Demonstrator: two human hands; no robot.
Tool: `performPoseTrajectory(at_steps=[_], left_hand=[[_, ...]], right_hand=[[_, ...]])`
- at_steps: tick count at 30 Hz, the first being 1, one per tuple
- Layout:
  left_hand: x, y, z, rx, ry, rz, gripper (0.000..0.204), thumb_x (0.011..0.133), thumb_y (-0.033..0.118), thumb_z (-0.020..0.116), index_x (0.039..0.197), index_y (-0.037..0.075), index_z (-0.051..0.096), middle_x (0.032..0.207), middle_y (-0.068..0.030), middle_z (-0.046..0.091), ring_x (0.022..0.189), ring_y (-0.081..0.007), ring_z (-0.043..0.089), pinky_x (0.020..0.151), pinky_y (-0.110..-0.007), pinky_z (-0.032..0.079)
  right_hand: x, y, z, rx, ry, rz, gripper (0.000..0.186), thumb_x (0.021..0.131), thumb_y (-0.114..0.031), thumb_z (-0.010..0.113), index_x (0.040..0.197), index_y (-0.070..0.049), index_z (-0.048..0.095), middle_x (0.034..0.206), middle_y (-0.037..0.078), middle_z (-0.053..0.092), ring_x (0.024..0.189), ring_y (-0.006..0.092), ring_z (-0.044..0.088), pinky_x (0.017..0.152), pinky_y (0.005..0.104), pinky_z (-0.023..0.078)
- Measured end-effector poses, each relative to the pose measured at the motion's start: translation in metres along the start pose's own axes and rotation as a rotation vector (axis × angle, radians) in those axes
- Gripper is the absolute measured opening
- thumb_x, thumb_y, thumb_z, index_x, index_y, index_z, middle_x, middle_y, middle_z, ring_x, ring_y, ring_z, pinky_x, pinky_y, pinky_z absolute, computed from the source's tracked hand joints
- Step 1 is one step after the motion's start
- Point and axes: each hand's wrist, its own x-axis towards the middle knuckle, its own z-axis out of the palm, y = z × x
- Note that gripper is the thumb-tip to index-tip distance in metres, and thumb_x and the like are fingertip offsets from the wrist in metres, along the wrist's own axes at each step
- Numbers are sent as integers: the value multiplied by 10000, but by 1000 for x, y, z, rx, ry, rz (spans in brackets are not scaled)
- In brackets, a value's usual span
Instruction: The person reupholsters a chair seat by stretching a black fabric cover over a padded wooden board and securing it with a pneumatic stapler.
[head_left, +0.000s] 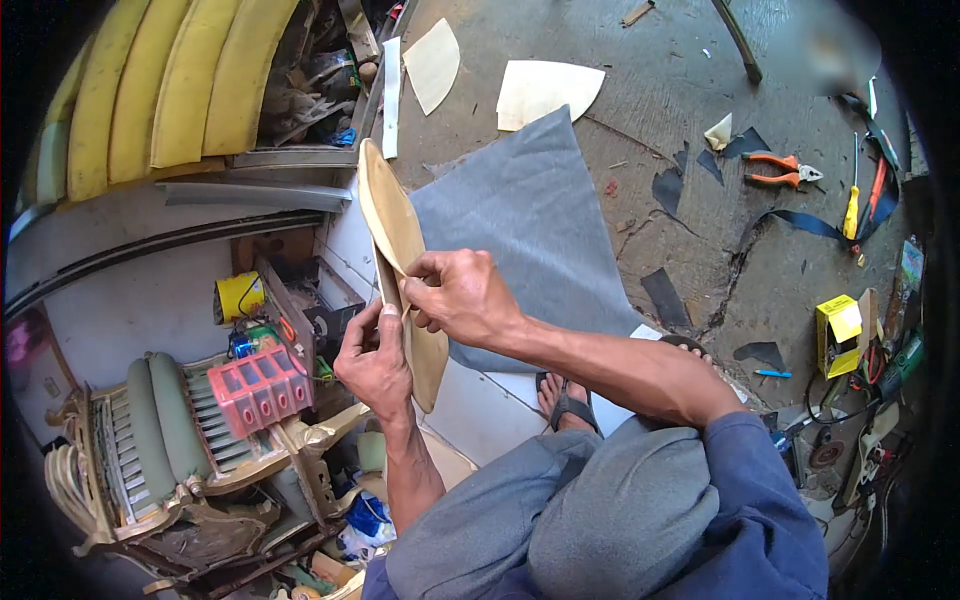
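Observation:
A tan, flat, curved-edged padded panel [395,215] stands on edge in front of me, tilted to the left. My left hand [377,358] grips its near left side, with the thumb pointing up along the edge. The fingers of my right hand [463,293] are pinched at the middle of the panel, close to the left thumb. Whether they also hold something small there is hidden. Behind the panel, a grey sheet of fabric [530,210] lies spread on the floor.
Cream cut pieces [550,93] lie at the back. Orange-handled pliers [783,170], a yellow-handled screwdriver [852,212] and a yellow box [838,335] are on the right. At the left are a pink plastic organizer [262,390], a carved chair frame [120,440] and yellow foam sheets [180,80].

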Motion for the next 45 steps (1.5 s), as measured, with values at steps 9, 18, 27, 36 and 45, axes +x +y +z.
performPoseTrajectory(at_steps=[9,18,27,36,45], left_hand=[[7,-2,-19,-131,-101,-125,257,926,86,748,1127,-73,744,961,-113,749,853,-121,657,800,-256,532],[-21,1,39,3,-330,118,263,922,133,763,1147,5,714,1044,-82,712,933,-169,671,828,-305,544],[-105,-65,190,232,-611,438,263,791,147,746,984,10,632,896,-177,665,785,-391,646,753,-473,458],[-106,-92,215,197,-610,290,102,819,107,672,859,29,620,809,-194,676,743,-405,640,738,-479,431],[-101,-83,198,134,-554,295,77,828,103,646,841,38,606,793,-182,671,744,-400,638,729,-487,425]], right_hand=[[0,-5,2,36,-48,9,296,937,-153,619,1033,103,731,741,140,746,642,151,731,606,308,603],[-7,31,-44,-204,150,-74,270,923,-147,630,1018,87,727,789,164,754,667,179,736,615,321,597],[-42,137,-155,-792,388,173,313,902,-235,575,1085,-66,764,964,255,711,923,421,718,857,476,565],[-37,159,-166,-1044,386,277,339,914,-220,583,1142,-8,717,1092,280,703,1024,470,676,916,513,536],[-25,164,-144,-552,472,347,375,935,-335,654,1117,-19,743,967,201,754,893,325,732,787,428,563]])
